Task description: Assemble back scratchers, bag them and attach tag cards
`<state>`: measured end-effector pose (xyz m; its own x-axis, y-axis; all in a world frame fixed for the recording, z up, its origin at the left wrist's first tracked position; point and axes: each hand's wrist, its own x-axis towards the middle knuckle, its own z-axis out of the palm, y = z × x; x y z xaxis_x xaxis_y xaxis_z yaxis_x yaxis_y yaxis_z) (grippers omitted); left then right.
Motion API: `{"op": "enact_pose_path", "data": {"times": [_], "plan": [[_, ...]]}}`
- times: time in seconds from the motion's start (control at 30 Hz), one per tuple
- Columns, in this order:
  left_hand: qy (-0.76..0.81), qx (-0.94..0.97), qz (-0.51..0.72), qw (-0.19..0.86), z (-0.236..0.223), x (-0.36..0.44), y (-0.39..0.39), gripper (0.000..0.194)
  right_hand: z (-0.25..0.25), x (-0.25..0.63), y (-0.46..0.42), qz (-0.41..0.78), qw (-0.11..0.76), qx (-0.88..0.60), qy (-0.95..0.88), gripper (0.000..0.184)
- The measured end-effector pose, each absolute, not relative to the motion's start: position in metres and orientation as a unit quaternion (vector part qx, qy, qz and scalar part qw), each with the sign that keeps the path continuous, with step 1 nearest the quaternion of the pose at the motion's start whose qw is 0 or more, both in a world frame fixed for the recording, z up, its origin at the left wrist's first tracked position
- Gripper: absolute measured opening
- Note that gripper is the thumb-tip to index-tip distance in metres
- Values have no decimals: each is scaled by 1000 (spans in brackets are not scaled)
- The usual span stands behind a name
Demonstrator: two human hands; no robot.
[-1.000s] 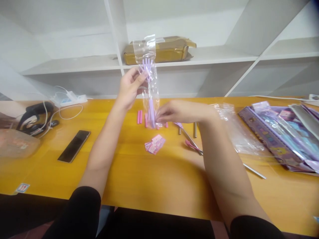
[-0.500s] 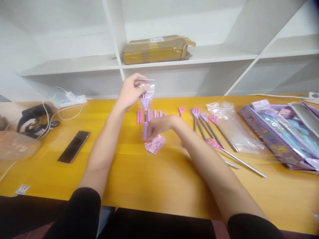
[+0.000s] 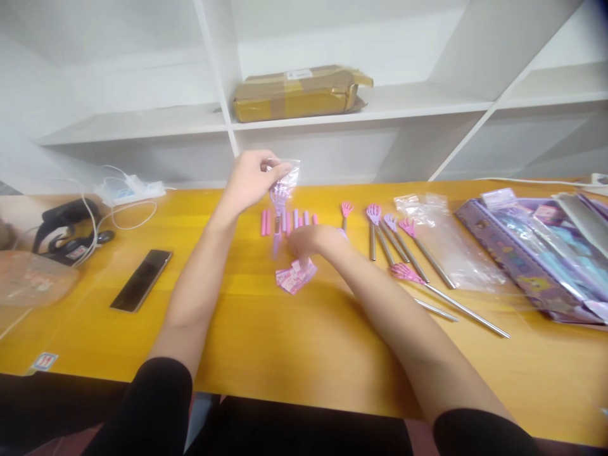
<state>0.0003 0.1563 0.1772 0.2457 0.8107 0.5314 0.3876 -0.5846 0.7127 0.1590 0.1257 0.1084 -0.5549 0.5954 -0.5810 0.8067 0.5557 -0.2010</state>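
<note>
My left hand (image 3: 254, 177) is closed on the top of a clear plastic bag (image 3: 291, 170), holding it upright over the back of the table. Inside the bag is a purple claw-headed back scratcher (image 3: 279, 202), slightly blurred. My right hand (image 3: 306, 240) bends down over a small fan of pink printed cards (image 3: 293, 278), its fingertips at the cards; motion smears the fingers. Behind it lie several short pink and purple tubes (image 3: 266, 223). To the right are several back scratchers with metal rods, among them a pink one (image 3: 406, 272).
Clear plastic bags (image 3: 460, 253) lie right of the scratchers, beside a purple patterned box (image 3: 517, 266) full of packaged items. A phone (image 3: 141, 280), a power strip (image 3: 137, 192) and cables are on the left. A cardboard box (image 3: 299, 95) sits on the shelf behind.
My left hand and the bagged back scratcher have come down slightly. My right hand has moved away from the bag's lower end, a little right, over the cards.
</note>
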Motion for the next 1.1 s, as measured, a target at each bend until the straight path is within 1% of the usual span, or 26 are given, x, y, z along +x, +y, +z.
{"op": "enact_pose_path", "data": {"times": [0.1, 0.17, 0.3, 0.43, 0.53, 0.6, 0.67, 0.73, 0.8, 0.87, 0.97, 1.1], "plan": [[402, 752, 465, 237, 177, 1, 157, 36, 125, 167, 120, -223, 259, 429, 836, 67], [406, 747, 464, 250, 177, 1, 157, 39, 138, 175, 116, -229, 262, 431, 832, 58], [402, 739, 469, 269, 177, 1, 158, 39, 158, 191, 110, -247, 228, 438, 834, 45], [404, 741, 467, 263, 178, 1, 157, 35, 172, 204, 102, -255, 180, 431, 846, 29], [403, 745, 468, 253, 177, 2, 157, 32, 185, 218, 92, -269, 83, 415, 865, 24], [400, 745, 472, 252, 177, 2, 158, 33, 194, 228, 86, -303, -17, 396, 867, 25], [399, 742, 475, 252, 176, 3, 159, 37, 199, 235, 84, -309, -140, 366, 867, 25], [401, 740, 476, 255, 176, 4, 158, 41, 199, 240, 88, -251, -265, 322, 873, 20], [403, 733, 479, 265, 176, 6, 158, 46, 194, 241, 96, -163, -346, 281, 880, 9], [402, 724, 485, 282, 175, 8, 158, 52, 185, 240, 105, -88, -374, 268, 883, 3], [392, 715, 500, 291, 173, 10, 159, 59, 172, 237, 118, -10, -394, 270, 879, 6], [386, 723, 508, 265, 172, 10, 161, 64, 157, 231, 134, 109, -447, 243, 854, 14]]}}
